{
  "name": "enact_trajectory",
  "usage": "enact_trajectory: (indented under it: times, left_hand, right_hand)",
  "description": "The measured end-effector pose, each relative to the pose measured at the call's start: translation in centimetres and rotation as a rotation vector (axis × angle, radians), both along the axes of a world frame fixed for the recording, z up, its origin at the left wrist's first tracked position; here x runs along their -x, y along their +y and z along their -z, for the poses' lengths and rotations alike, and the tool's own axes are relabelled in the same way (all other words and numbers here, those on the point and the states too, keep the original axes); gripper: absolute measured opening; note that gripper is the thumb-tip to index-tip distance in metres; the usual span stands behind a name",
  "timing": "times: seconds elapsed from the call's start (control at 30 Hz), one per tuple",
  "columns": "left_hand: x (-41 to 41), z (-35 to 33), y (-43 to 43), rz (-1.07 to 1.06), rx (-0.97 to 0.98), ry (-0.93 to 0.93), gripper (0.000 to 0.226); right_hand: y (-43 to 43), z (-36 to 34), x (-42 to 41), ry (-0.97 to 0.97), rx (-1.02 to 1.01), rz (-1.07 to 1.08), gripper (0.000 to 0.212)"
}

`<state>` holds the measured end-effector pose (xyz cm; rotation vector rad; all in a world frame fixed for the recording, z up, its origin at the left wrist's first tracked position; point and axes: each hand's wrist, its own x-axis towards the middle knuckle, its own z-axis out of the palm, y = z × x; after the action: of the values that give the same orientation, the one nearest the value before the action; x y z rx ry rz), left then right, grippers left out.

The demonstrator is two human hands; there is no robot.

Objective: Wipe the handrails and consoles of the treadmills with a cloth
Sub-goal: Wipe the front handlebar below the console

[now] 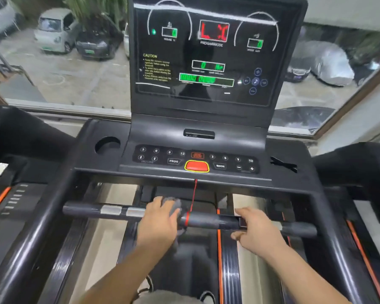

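On the far left I see parked cars (57, 31) through the window, and nearer, the treadmill's left side handrail (24, 244) running toward me as a dark glossy bar. Just right of its far end, a round cup holder (107, 144) sits in the console tray. Below it the crossbar handrail (211, 221) spans the frame, with two silver sensor plates (111, 209) on its left part. My left hand (157, 222) comes next, its fingers curled round a grey cloth (173, 205) and holding it on the crossbar just right of the plates, with cloth bunched over the top of the bar and a bit hanging under it. A red safety cord (193, 194) drops from the console edge to the bar, right beside the cloth. Above, the key panel (225, 158) carries a red button (196, 166), and the lit screen (206, 55) stands upright behind. My right hand (257, 229) wraps the crossbar bare, fingers over the top, thumb underneath. The right side handrail (338, 249) lies furthest right.
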<state>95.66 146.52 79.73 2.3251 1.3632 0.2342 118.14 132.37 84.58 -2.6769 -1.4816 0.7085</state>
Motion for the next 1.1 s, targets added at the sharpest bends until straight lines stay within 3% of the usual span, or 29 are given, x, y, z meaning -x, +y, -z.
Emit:
enact_trajectory:
  times: [0.17,0.3,0.37,0.47,0.6,0.7,0.83,0.9,0.97,1.1]
  left_hand:
    - [0.0,-3.6,-0.8,-0.199,0.075,-0.357,0.014]
    - [-3.9,-7.0,-4.8,-0.163,-0.163,-0.400,0.029]
    - [-6.7,-5.5,-7.3,-0.059,-0.233,-0.279,0.032]
    - [-9.1,-0.4,-10.5,0.159,-0.178,0.096,0.047]
    - [-9.7,2.0,-9.9,0.180,-0.229,0.182,0.047]
    - [-11.5,0.0,-7.8,0.189,-0.247,0.399,0.044]
    - [-17.1,-2.8,-3.5,0.141,0.146,0.613,0.045]
    - [-19.1,-3.8,-2.6,0.167,0.235,0.715,0.046]
    - [-19.0,-3.2,-3.1,0.182,0.175,0.676,0.043]
    - [-13.5,-0.8,-8.1,0.173,-0.193,0.353,0.037]
  right_hand:
    - [-2.2,-0.1,-5.0,-0.009,0.059,-0.024,0.066]
    - [-3.0,0.0,-7.5,-0.029,0.081,-0.069,0.064]
    - [-3.5,0.3,-8.4,-0.042,0.084,-0.065,0.053]
    - [-4.8,1.0,-9.3,-0.034,0.055,-0.055,0.036]
    - [-5.4,1.8,-10.2,-0.030,0.001,-0.077,0.037]
    - [-5.1,1.9,-10.3,-0.031,0.014,-0.056,0.037]
    - [-4.5,1.6,-10.2,-0.052,0.046,-0.057,0.022]
    - [-4.4,1.4,-10.1,-0.076,0.056,-0.077,0.016]
    - [-4.3,1.4,-10.0,-0.081,0.058,-0.091,0.015]
    - [-4.5,1.4,-10.1,-0.116,0.026,-0.109,0.017]
